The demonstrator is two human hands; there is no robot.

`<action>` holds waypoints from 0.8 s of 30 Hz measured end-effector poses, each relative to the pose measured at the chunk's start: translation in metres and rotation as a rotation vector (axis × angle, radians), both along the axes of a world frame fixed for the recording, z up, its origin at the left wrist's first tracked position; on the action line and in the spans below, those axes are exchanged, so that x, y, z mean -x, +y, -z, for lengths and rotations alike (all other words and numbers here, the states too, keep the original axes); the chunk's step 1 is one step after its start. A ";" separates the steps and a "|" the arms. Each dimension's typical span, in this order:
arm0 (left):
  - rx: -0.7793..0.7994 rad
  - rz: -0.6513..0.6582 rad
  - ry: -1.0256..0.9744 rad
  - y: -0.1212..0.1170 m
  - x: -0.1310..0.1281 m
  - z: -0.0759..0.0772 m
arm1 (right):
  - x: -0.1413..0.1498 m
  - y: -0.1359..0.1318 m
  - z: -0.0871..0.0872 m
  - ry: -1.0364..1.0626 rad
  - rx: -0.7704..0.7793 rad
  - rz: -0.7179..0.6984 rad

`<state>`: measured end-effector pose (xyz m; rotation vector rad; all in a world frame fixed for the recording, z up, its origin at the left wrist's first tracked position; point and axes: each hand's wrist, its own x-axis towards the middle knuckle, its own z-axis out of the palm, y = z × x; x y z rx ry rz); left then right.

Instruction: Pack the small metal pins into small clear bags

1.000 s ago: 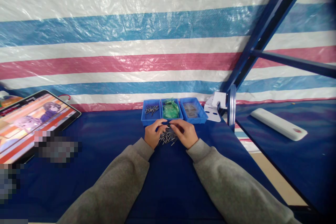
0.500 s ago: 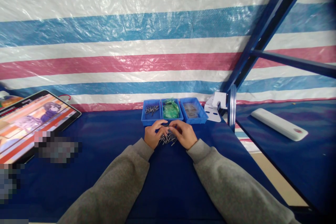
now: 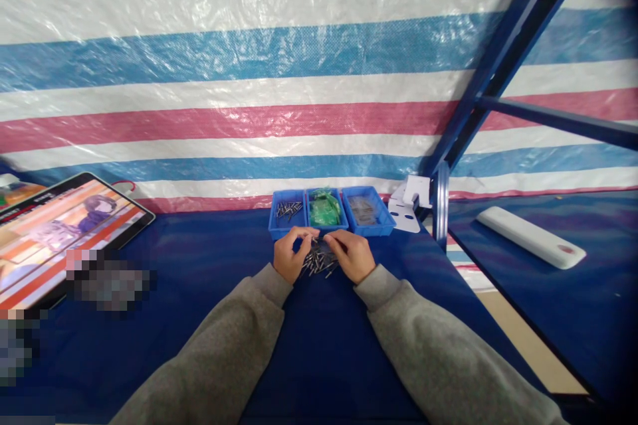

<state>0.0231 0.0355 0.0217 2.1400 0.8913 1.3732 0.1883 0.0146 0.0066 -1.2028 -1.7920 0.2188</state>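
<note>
My left hand (image 3: pixel 289 256) and my right hand (image 3: pixel 355 256) face each other just in front of the blue bins, fingertips a small gap apart. Each hand has thumb and forefinger brought together in a pinch. Something thin and small shows at the left fingertips; its kind is too small to tell, and whatever the right fingers hold is hidden. Below and between the hands lies a loose pile of slim metal pin-like pieces (image 3: pixel 319 263). More of these dark metal pieces (image 3: pixel 289 210) fill the left blue bin (image 3: pixel 274 228).
A green plastic bag (image 3: pixel 323 210) sits in the middle bin, and clear plastic packets (image 3: pixel 363 210) in the right bin (image 3: pixel 383 228). White cut-out pieces (image 3: pixel 406 216) lean near the blue metal frame (image 3: pixel 440 206). A tablet (image 3: pixel 64 229) stands left; a long white device (image 3: pixel 531 237) lies right.
The fingertips of my two hands have drawn slightly apart, and the right fingers have straightened into a pinch. More of the metal pile shows between them. The bins have not moved.
</note>
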 end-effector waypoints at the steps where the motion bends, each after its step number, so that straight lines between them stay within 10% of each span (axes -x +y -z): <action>1: 0.005 -0.006 0.017 0.000 0.000 0.000 | -0.001 0.000 0.000 0.009 -0.008 0.018; 24: -0.007 -0.022 0.052 0.001 -0.001 0.006 | -0.001 -0.001 -0.001 0.047 0.011 -0.008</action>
